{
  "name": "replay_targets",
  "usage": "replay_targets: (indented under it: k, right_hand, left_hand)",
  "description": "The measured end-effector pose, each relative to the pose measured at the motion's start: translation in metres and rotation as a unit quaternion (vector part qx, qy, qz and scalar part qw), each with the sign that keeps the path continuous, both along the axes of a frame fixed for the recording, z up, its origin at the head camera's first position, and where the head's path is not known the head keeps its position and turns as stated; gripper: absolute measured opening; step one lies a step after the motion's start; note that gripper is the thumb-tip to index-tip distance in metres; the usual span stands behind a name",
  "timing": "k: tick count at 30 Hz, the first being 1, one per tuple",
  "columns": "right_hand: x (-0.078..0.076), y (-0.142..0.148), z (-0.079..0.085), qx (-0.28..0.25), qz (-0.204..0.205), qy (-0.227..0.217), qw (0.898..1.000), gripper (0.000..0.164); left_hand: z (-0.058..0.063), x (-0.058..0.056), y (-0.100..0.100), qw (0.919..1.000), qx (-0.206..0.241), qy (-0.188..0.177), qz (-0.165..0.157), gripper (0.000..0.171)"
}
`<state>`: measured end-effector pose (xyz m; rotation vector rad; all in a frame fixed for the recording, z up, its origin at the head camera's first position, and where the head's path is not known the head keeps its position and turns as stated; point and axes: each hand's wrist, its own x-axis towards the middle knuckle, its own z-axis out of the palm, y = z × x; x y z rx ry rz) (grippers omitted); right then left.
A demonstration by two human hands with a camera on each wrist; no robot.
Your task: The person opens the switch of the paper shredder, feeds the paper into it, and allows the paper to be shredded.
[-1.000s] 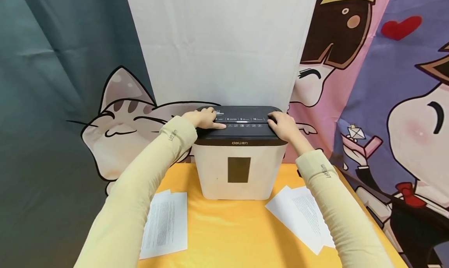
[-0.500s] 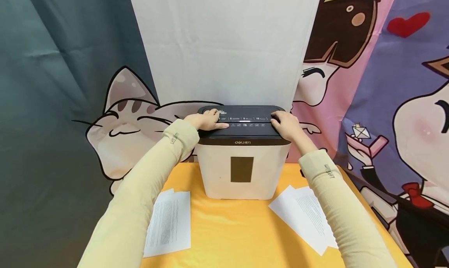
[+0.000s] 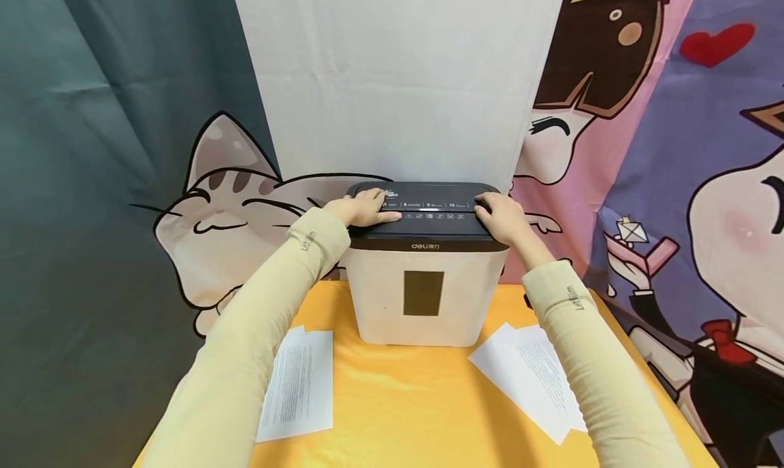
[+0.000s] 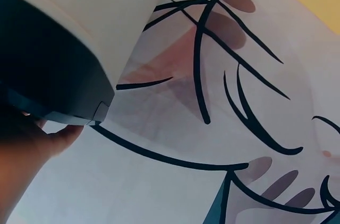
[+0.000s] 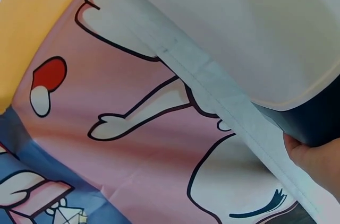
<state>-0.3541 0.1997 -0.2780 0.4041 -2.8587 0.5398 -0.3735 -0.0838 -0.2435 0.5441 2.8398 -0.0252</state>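
A paper shredder (image 3: 427,264) stands at the back edge of the yellow surface (image 3: 416,413), about midway along it, its dark head (image 3: 429,226) seated on a cream bin (image 3: 380,298). The left hand (image 3: 363,209) rests on the left end of the head, fingers (image 3: 386,216) laid fairly straight over the top by the control strip, thumb side wrapping the edge. The right hand (image 3: 503,218) cups the right end, fingers curled over the corner; the right wrist view shows a fingertip (image 5: 311,160) tucked under the dark rim. The left wrist view likewise shows skin beneath the head's overhang.

The head probably carries the motor and cutters, so it should be the heavy, rigid part; the bin below looks like thin, light plastic with smooth sides that would slip. The two ends of the head, under the overhang, seem the soundest places to hold.

Printed sheets lie near the front left (image 3: 297,386) and front right (image 3: 531,379) of the surface, well apart from the shredder. Cartoon-printed cloth (image 3: 667,182) hangs close behind, touching or nearly touching the head's rear.
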Motion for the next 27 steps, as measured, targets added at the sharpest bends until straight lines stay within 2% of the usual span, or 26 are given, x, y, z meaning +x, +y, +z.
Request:
replay_targets:
  k: [6,11,15,21,27]
  right_hand:
    - [-0.001,0.0,0.0,-0.01,0.0,0.002,1.0,0.042]
    - [0.0,0.002,-0.001,-0.022,0.002,0.005,1.0,0.041]
    - [0.002,0.002,-0.004,-0.051,0.001,0.006,0.999,0.039]
    - [0.005,0.001,-0.008,-0.106,-0.012,0.035,0.994,0.035]
    - [0.011,0.002,-0.011,-0.163,-0.023,0.082,0.983,0.032]
  left_hand:
    - [-0.009,0.002,-0.003,0.9991,0.037,0.021,0.006,0.077]
    - [-0.018,0.005,-0.004,0.9943,0.075,0.076,0.002,0.075]
    - [-0.024,0.008,-0.005,0.9888,0.086,0.122,-0.004,0.07]
    - [-0.025,0.014,-0.005,0.9779,0.08,0.193,-0.006,0.056]
    - [-0.024,0.019,-0.005,0.9628,0.104,0.248,-0.03,0.04]
